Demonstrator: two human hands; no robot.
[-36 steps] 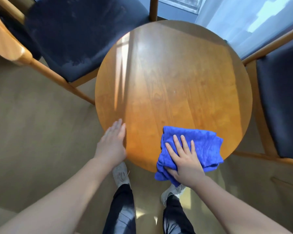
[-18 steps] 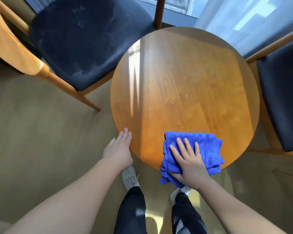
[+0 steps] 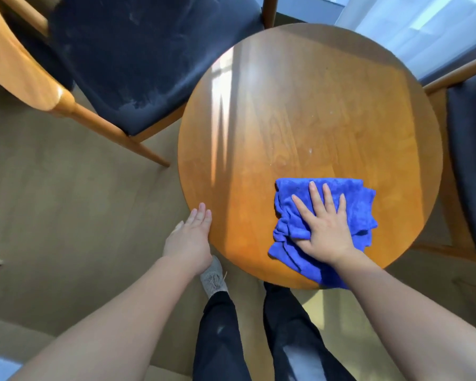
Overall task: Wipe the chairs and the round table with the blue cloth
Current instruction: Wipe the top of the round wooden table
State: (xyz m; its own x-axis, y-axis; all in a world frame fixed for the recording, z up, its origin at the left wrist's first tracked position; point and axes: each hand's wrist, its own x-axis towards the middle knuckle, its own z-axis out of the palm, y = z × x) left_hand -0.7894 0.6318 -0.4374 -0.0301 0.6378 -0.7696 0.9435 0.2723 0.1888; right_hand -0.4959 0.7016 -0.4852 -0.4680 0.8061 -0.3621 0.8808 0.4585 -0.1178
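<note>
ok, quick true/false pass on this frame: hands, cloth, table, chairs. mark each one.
1. The right hand lies flat on the blue cloth. True.
2. The blue cloth lies on a chair seat. False: it lies on the round table, near its front edge.
3. The left hand is at the table's rim with fingers extended. True.
4. The left hand holds a second cloth. False: it is empty.
5. Dark-cushioned chairs stand on both sides, the left chair and the right chair. True.

cloth (image 3: 324,215) on table (image 3: 300,111), chairs (image 3: 138,59) flanking
</note>
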